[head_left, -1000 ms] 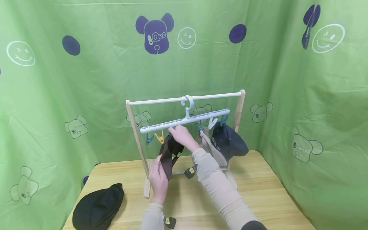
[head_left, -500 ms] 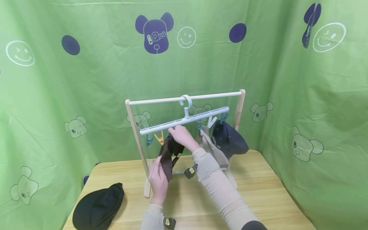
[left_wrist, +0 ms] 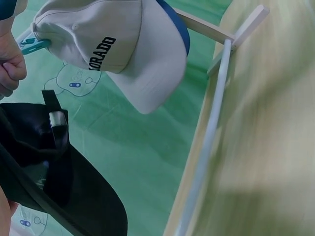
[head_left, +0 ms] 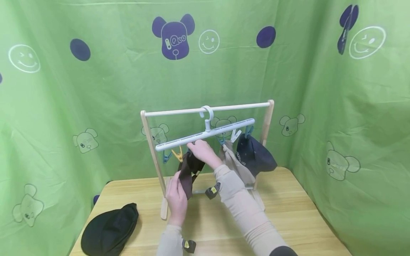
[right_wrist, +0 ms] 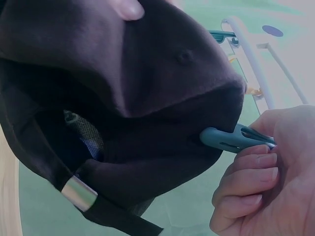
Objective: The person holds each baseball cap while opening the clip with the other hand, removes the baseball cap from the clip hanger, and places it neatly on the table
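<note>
A dark baseball cap (head_left: 186, 179) with a strap and metal buckle hangs below the left half of the light-blue hanger (head_left: 192, 138). My left hand (head_left: 177, 199) grips the cap from its left side, and a fingertip (right_wrist: 130, 9) lies on the fabric in the right wrist view. Just under the hanger bar, my right hand (head_left: 204, 152) pinches the handle end of a blue clothespin (right_wrist: 224, 139). That clothespin's tip sits on the cap's edge. The left wrist view shows the cap's dark brim (left_wrist: 96, 196).
A beige cap (left_wrist: 106, 34) and a navy cap (head_left: 254, 158) hang from clips at the right. Yellow (head_left: 178, 154), blue (head_left: 167, 156) and white (head_left: 235, 135) clothespins hang too. The hanger hooks onto a wooden rack (head_left: 152, 153). A black cap (head_left: 110, 229) lies on the table (head_left: 224, 227), front left.
The hanger has tipped slightly, its left end lower and its right end higher. Both hands stay nearly in place on the cap and the clothespin.
</note>
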`<state>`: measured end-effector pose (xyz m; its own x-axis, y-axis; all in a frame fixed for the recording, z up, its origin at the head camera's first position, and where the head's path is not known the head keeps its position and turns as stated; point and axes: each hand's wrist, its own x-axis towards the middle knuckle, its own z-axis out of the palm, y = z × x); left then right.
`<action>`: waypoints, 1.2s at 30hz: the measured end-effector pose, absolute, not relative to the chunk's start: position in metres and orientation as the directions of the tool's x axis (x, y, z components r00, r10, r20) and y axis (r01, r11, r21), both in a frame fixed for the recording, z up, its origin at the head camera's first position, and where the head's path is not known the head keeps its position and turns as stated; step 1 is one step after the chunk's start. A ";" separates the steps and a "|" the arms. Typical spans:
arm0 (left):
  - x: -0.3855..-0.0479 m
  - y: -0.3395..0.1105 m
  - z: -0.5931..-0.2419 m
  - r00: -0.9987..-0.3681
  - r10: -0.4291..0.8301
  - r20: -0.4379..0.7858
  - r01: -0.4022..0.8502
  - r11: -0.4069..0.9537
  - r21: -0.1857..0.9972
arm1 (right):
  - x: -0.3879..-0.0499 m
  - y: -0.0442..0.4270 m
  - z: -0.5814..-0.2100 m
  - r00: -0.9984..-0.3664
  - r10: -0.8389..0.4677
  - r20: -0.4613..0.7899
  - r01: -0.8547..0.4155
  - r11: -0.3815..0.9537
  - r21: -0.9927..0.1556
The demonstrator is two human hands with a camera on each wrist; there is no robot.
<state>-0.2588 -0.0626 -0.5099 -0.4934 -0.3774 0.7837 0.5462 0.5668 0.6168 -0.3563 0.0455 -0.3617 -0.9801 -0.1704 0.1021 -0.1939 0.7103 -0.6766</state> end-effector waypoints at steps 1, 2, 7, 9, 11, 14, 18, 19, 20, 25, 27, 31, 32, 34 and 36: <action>-0.260 -0.062 -0.509 -0.500 -0.377 0.780 0.544 0.564 0.621 | -0.356 0.045 -0.361 -0.980 -0.171 0.102 -0.194 0.712 -0.675; -0.260 -0.062 -0.508 -0.502 -0.375 0.779 0.542 0.565 0.622 | -0.356 0.046 -0.361 -0.980 -0.171 0.102 -0.194 0.715 -0.672; -0.261 -0.061 -0.508 -0.515 -0.367 0.774 0.526 0.578 0.624 | -0.355 0.046 -0.361 -0.981 -0.167 0.100 -0.191 0.723 -0.664; -0.261 -0.061 -0.510 -0.519 -0.362 0.774 0.518 0.587 0.622 | -0.355 0.047 -0.361 -0.981 -0.166 0.099 -0.189 0.721 -0.667; -0.260 -0.061 -0.511 -0.521 -0.358 0.775 0.515 0.593 0.620 | -0.354 0.047 -0.361 -0.981 -0.166 0.095 -0.187 0.719 -0.669; -0.259 -0.062 -0.512 -0.522 -0.353 0.777 0.515 0.596 0.617 | -0.355 0.047 -0.361 -0.982 -0.167 0.090 -0.184 0.718 -0.672; -0.257 -0.063 -0.512 -0.520 -0.351 0.779 0.513 0.600 0.614 | -0.356 0.047 -0.361 -0.981 -0.169 0.091 -0.185 0.715 -0.674; -0.257 -0.063 -0.512 -0.520 -0.351 0.779 0.513 0.601 0.613 | -0.357 0.047 -0.362 -0.981 -0.170 0.094 -0.188 0.713 -0.675; -0.257 -0.063 -0.513 -0.518 -0.351 0.780 0.515 0.600 0.612 | -0.357 0.047 -0.362 -0.981 -0.170 0.097 -0.190 0.712 -0.676; -0.255 -0.066 -0.517 -0.500 -0.355 0.790 0.520 0.607 0.602 | -0.359 0.047 -0.362 -0.979 -0.179 0.094 -0.195 0.704 -0.683; -0.253 -0.068 -0.520 -0.489 -0.367 0.791 0.515 0.611 0.602 | -0.361 0.047 -0.362 -0.981 -0.181 0.075 -0.182 0.700 -0.690; -0.249 -0.071 -0.526 -0.473 -0.396 0.787 0.500 0.615 0.610 | -0.363 0.047 -0.364 -0.983 -0.178 0.050 -0.163 0.701 -0.694; -0.249 -0.072 -0.527 -0.472 -0.401 0.785 0.500 0.612 0.613 | -0.364 0.047 -0.364 -0.983 -0.176 0.050 -0.161 0.703 -0.693; -0.249 -0.073 -0.528 -0.465 -0.404 0.788 0.498 0.616 0.610 | -0.364 0.046 -0.365 -0.983 -0.177 0.053 -0.164 0.705 -0.690; -0.249 -0.074 -0.529 -0.452 -0.405 0.795 0.498 0.625 0.602 | -0.365 0.046 -0.365 -0.983 -0.177 0.050 -0.162 0.704 -0.692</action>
